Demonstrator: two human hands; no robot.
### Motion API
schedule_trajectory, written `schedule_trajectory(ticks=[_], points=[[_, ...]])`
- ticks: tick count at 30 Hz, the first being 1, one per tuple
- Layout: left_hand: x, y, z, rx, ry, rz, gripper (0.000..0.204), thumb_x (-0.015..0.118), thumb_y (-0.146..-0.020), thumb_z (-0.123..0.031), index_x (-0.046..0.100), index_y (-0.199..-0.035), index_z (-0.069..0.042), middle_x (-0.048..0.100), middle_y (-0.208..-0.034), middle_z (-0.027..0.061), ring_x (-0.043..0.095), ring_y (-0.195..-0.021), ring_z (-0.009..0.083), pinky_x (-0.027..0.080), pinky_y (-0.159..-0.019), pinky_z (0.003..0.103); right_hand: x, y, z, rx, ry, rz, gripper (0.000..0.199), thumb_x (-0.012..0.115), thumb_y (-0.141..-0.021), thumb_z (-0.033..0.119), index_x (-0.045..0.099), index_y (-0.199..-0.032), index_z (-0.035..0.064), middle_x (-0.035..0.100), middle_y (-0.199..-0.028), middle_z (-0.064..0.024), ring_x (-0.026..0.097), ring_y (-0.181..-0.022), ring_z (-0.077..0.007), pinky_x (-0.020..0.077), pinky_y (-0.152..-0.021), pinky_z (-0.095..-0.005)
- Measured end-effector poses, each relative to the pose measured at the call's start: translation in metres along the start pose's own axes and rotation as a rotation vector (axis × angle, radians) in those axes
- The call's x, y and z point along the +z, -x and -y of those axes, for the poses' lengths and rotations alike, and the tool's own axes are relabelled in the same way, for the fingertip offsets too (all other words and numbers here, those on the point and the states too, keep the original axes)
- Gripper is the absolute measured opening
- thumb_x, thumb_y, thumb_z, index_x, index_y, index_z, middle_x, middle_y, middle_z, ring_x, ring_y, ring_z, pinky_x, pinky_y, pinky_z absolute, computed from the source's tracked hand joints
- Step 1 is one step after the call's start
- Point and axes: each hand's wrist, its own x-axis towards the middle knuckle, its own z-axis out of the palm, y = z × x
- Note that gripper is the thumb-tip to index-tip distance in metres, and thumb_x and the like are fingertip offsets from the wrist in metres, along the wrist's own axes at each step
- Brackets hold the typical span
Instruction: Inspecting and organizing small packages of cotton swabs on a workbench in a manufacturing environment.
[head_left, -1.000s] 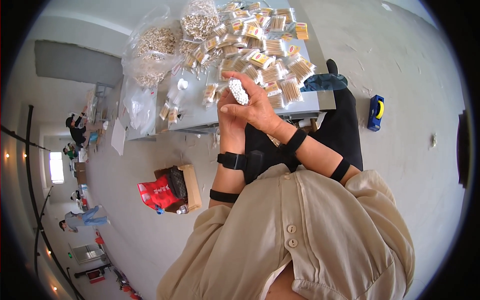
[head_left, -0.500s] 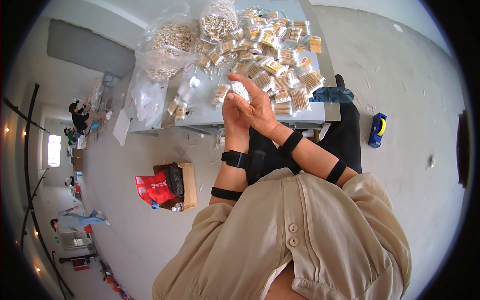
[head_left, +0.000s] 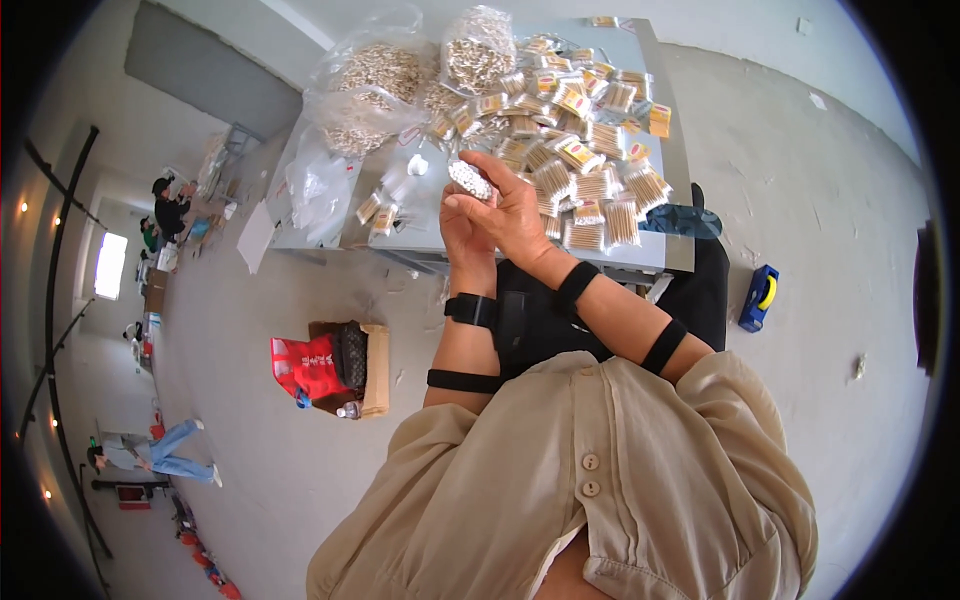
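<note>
Grey floor (head_left: 815, 440) spreads wide to the right of your table (head_left: 420, 230), where a heap of swab packs (head_left: 575, 155) comes close to the near edge. Two big clear bags (head_left: 380, 80) sit left. By that edge, your left hand (head_left: 464, 232) and right hand (head_left: 517, 215) have fingers wrapped around a white-tipped swab bundle (head_left: 469, 181)
</note>
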Motion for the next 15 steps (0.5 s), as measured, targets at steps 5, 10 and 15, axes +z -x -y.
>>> schedule_trajectory(ticks=[5, 10, 15], points=[[-0.004, -0.016, -0.032, 0.156, -0.019, 0.042, 0.014, 0.055, -0.088, -0.015, 0.057, -0.096, -0.003, 0.063, -0.094, 0.0085, 0.063, -0.084, 0.0197, 0.053, -0.076, 0.031, 0.02, -0.004, -0.003, 0.051, -0.098, 0.059, 0.056, 0.076, -0.073, 0.017, 0.053, -0.122, 0.0036, 0.061, -0.108, -0.0075, 0.055, -0.099, -0.0151, 0.0433, -0.088, -0.029], [0.003, 0.011, -0.026, 0.271, -0.371, 0.0, 0.044, 0.055, -0.087, -0.037, 0.051, -0.118, -0.007, 0.056, -0.112, 0.0096, 0.053, -0.104, 0.0226, 0.043, -0.092, 0.037, 0.032, -0.023, 0.002, -0.024, 0.094, 0.083, 0.053, 0.075, -0.073, 0.019, 0.055, -0.119, 0.0026, 0.061, -0.11, -0.01, 0.057, -0.101, -0.0183, 0.0441, -0.089, -0.0308], [-0.007, 0.007, -0.034, 0.269, -0.296, 0.036, 0.044, 0.054, -0.087, -0.037, 0.051, -0.118, -0.006, 0.056, -0.112, 0.0095, 0.053, -0.104, 0.0224, 0.043, -0.092, 0.037, 0.055, -0.031, 0.003, -0.198, 0.209, 0.046, 0.039, 0.073, -0.074, 0.016, 0.061, -0.11, 0.0038, 0.062, -0.109, -0.013, 0.059, -0.099, -0.0235, 0.045, -0.087, -0.0325]])
